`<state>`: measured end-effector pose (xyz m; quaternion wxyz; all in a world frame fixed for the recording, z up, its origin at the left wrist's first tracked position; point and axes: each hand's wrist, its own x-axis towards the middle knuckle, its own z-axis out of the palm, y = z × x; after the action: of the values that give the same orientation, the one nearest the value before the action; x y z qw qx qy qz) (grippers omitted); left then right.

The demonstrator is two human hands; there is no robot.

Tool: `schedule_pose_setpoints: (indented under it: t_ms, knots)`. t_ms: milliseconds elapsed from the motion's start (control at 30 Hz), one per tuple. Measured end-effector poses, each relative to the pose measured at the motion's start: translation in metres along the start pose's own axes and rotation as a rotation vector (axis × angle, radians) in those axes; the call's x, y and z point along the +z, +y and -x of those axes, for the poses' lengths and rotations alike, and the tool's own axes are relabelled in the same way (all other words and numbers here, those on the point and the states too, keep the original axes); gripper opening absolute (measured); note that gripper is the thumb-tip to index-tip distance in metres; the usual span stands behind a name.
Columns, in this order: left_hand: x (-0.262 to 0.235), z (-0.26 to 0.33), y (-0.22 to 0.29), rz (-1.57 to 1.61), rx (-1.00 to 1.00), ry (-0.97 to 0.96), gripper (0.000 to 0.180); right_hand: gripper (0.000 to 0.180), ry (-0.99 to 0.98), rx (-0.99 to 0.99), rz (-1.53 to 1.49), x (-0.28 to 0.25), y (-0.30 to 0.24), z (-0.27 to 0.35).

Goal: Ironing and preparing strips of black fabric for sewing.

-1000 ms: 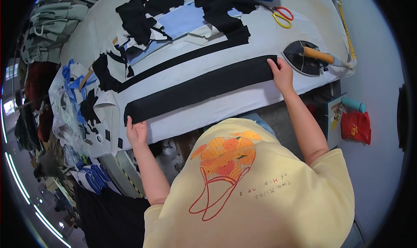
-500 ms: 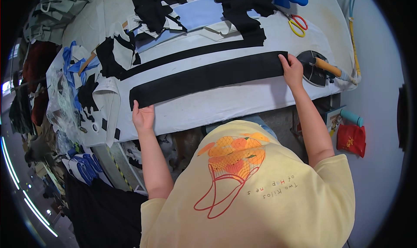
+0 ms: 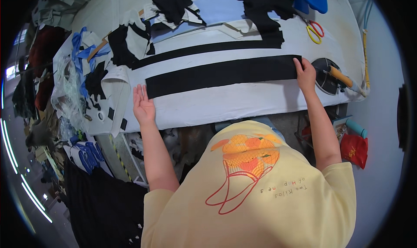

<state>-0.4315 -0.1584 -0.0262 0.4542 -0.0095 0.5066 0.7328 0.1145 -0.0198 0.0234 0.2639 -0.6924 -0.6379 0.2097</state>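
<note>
At the near side of the white-covered table (image 3: 217,102), both bare hands are positioned at opposite ends of a wide black fabric strip (image 3: 226,75). The left hand (image 3: 144,107) is open, palm up, with its fingers extended and nothing in its grasp; its fingertips lie at the strip's left end, and contact with the edge cannot be confirmed. The right hand (image 3: 306,75) is nearly closed, pinching the strip's far right corner between thumb and fingers. The strip lies flat between the hands, its long sides running left to right. Just beyond it, a narrow black strip (image 3: 195,53) runs roughly parallel, apart from it. Just right of the right hand, an iron (image 3: 325,82) with a wooden handle rests on the table. Farther back on the right are scissors (image 3: 313,33) with red and yellow handles, near a blue object (image 3: 312,0). At the far middle, black fabric pieces (image 3: 267,11) overlap light blue fabric (image 3: 221,9). Left of the left hand are a pale curved piece (image 3: 115,84) and, beyond it, crumpled clear plastic (image 3: 68,94).
</note>
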Motion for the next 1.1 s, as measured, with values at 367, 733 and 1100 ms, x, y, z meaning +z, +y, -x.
schedule_pose_setpoints:
  t_ms: [367, 733, 1100]
  knots:
    - [0.063, 0.05, -0.071, -1.928, 0.843, -0.72, 0.06, 0.025, -0.007, -0.04, 0.131, 0.01, 0.013, 0.0]
    - [0.001, 0.012, -0.022, -2.028, 0.909, -0.182, 0.06, 0.028, 0.05, -0.096, 0.183, 0.017, 0.031, 0.004]
    - [0.043, 0.049, -0.069, -1.997, 0.831, -0.443, 0.06, 0.027, 0.05, 0.026, 0.172, 0.034, 0.035, 0.005]
